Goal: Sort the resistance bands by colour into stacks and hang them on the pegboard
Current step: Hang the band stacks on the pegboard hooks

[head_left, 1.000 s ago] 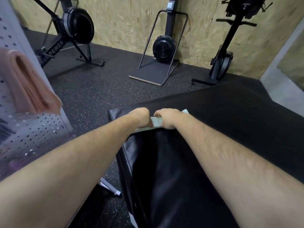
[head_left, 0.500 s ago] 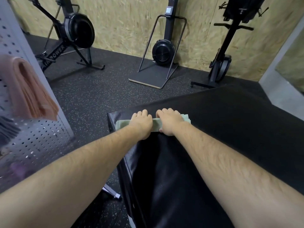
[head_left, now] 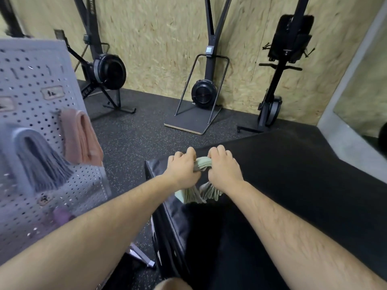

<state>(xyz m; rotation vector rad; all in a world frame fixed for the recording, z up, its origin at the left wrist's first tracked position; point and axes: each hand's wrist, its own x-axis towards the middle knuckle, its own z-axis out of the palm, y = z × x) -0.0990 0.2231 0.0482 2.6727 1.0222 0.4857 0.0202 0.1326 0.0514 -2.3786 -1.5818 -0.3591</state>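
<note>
Head view: left hand (head_left: pixel 181 170) and right hand (head_left: pixel 223 170) both clench a folded stack of pale green resistance bands (head_left: pixel 202 164) above the black padded mat (head_left: pixel 293 174). It looks light, floppy and slippery, with loose ends drooping; best gripped at the fold

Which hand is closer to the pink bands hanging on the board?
Left. Both grip the green bands, but the left hand is nearer the pink bands; the right hand lies farther right.

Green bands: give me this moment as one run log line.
left hand: grips green bands | right hand: grips them too | ends: hang over black pad | pegboard: pink bands, grey bands hung
</note>
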